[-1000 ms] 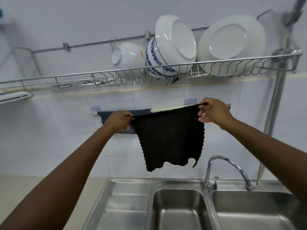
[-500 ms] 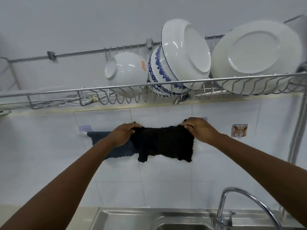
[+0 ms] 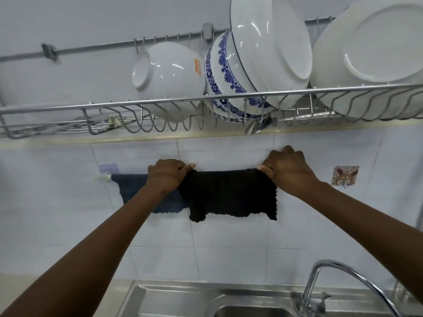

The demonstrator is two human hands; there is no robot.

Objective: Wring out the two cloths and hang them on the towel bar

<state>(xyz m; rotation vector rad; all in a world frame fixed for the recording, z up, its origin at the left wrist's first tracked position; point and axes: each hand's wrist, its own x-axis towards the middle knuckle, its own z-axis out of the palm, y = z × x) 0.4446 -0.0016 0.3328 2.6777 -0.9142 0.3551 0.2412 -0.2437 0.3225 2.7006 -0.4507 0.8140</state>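
A black cloth (image 3: 231, 193) is draped over the towel bar on the tiled wall, folded over its top edge. My left hand (image 3: 168, 173) grips the cloth's upper left corner and my right hand (image 3: 286, 168) grips its upper right corner. A dark blue cloth (image 3: 135, 191) hangs on the same bar to the left, partly behind my left forearm. Only the towel bar's white left end (image 3: 102, 177) shows; the cloths and hands cover the other parts of it.
A wire dish rack (image 3: 68, 107) with white bowls, a blue-patterned bowl (image 3: 219, 74) and plates runs close above my hands. A steel sink (image 3: 174, 300) and curved faucet (image 3: 320, 282) lie below. A square wall hook (image 3: 345, 176) is stuck to the right.
The black cloth went from hanging stretched in front of the bar to lying folded over it. Both hands moved up to the bar, and the view came closer and tilted upward.
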